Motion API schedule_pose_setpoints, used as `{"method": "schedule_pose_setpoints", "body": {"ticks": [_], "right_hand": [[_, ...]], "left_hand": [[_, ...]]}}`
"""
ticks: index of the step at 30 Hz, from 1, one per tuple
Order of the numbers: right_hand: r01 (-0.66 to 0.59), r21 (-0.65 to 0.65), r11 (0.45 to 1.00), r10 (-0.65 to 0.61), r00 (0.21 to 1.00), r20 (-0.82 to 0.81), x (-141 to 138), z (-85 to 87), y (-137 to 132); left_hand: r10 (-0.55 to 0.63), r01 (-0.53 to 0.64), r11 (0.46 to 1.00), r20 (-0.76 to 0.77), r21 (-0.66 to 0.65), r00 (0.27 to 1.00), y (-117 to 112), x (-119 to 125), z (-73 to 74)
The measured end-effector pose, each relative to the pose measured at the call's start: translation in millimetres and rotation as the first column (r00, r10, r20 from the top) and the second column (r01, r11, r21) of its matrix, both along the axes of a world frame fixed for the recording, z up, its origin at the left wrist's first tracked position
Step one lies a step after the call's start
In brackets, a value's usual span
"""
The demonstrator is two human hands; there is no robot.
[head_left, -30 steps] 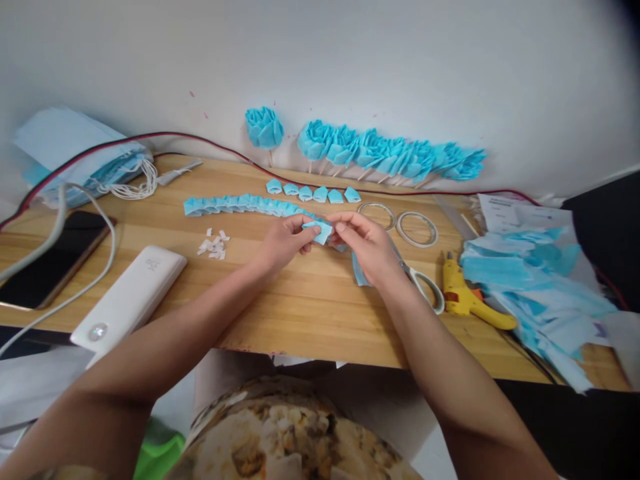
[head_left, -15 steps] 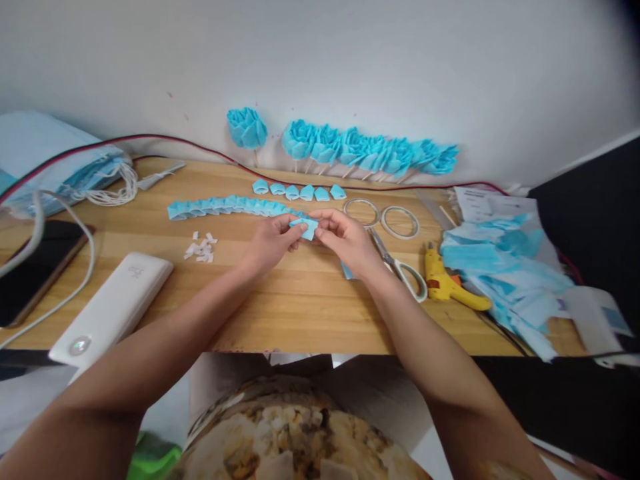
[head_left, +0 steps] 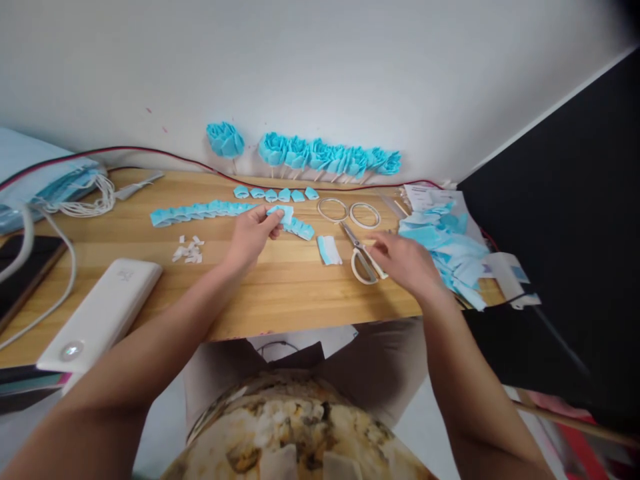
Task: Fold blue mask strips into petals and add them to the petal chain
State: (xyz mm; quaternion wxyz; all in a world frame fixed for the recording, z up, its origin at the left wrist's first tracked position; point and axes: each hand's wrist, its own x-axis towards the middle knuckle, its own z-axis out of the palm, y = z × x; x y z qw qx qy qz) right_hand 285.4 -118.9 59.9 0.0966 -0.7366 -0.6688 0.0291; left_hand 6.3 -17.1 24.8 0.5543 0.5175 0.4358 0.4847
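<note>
My left hand (head_left: 253, 233) is closed, pinching a small folded piece of light-blue fabric (head_left: 286, 214) between thumb and fingers. It is held just above a row of overlapping folded blue pieces (head_left: 197, 212) lying across the table. To the right, my right hand (head_left: 403, 259) reaches low over the tabletop, beside the handles of the scissors (head_left: 364, 259). Its fingers are bent and blurred, and the spot where the yellow glue gun lay is covered by this hand. A flat blue-and-white fabric piece (head_left: 329, 250) lies between the hands.
Blue fabric flowers on sticks (head_left: 320, 155) lean along the wall. Two rolls of tape (head_left: 365, 215) lie behind the scissors. Blue scraps (head_left: 440, 233) pile at the right. White bits (head_left: 189, 249), a power bank (head_left: 103, 313) and a phone (head_left: 30, 267) are on the left.
My right hand has let go of the blue piece and moved right, over the glue gun's place. My left hand still holds the piece. The view has turned to the right.
</note>
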Motion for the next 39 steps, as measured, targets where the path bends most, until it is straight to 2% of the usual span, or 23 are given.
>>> {"method": "schedule_pose_setpoints", "body": {"ticks": [2, 6, 9, 12, 15, 18, 20, 24, 28, 31, 33, 35, 37, 39], "right_hand": [[0.018, -0.106, 0.994, -0.008, 0.995, 0.099, -1.3, -15.6, -16.7], [0.104, -0.084, 0.991, -0.083, 0.972, 0.221, -13.0, -35.8, -36.2], [0.167, -0.088, 0.982, -0.142, 0.961, 0.238, -18.0, -38.0, -44.4], [0.144, -0.107, 0.984, -0.120, 0.972, 0.201, -11.4, -31.1, -42.4], [0.054, -0.026, 0.998, -0.048, 0.977, 0.207, -1.0, -19.0, -20.2], [-0.102, 0.038, 0.994, 0.091, 0.971, 0.220, 1.4, -10.5, 19.2], [-0.190, 0.027, 0.981, 0.179, 0.956, 0.233, -2.0, -10.8, 47.3], [-0.281, -0.045, 0.959, 0.280, 0.908, 0.311, -10.1, -21.4, 90.5], [-0.321, -0.178, 0.930, 0.365, 0.860, 0.356, -8.8, -24.9, 111.1], [-0.343, -0.176, 0.923, 0.382, 0.871, 0.308, -4.5, -14.8, 108.7], [-0.338, -0.150, 0.929, 0.364, 0.906, 0.215, -4.5, -3.8, 98.2], [-0.377, -0.150, 0.914, 0.390, 0.918, 0.069, -8.7, 8.2, 82.9], [-0.470, -0.151, 0.870, 0.462, 0.883, -0.088, -16.1, 19.0, 66.9], [-0.560, -0.135, 0.818, 0.524, 0.821, -0.228, -23.6, 27.3, 53.8]], "left_hand": [[0.001, -0.001, 1.000, 0.001, -0.008, 1.000, 0.7, 0.2, -1.8], [0.001, -0.002, 1.000, -0.009, -0.016, 1.000, 2.2, 0.4, -4.9], [0.004, -0.004, 1.000, -0.017, -0.020, 1.000, 2.9, 0.6, -6.0], [0.006, -0.006, 1.000, -0.028, -0.016, 1.000, 3.4, 1.1, -6.9], [-0.002, 0.001, 1.000, -0.036, -0.015, 0.999, 3.4, 1.6, -7.2], [-0.001, 0.000, 1.000, -0.039, -0.026, 0.999, 3.2, 1.5, -6.7], [-0.004, 0.003, 1.000, -0.036, -0.030, 0.999, 3.3, 1.1, -5.8], [-0.019, 0.018, 1.000, -0.054, -0.023, 0.998, 3.5, 0.0, -4.1], [-0.108, 0.106, 0.994, -0.119, -0.019, 0.987, 3.1, 0.5, -4.9], [-0.159, 0.181, 0.980, -0.232, 0.077, 0.960, 1.0, 1.4, -5.1], [-0.137, 0.214, 0.948, -0.302, 0.237, 0.943, -2.2, 1.5, -2.9], [-0.107, 0.244, 0.882, -0.334, 0.403, 0.937, -6.8, 0.8, 1.1], [-0.121, 0.295, 0.808, -0.346, 0.511, 0.931, -12.0, -0.3, 5.8], [-0.176, 0.362, 0.746, -0.359, 0.559, 0.917, -16.6, -1.4, 9.7]]}}
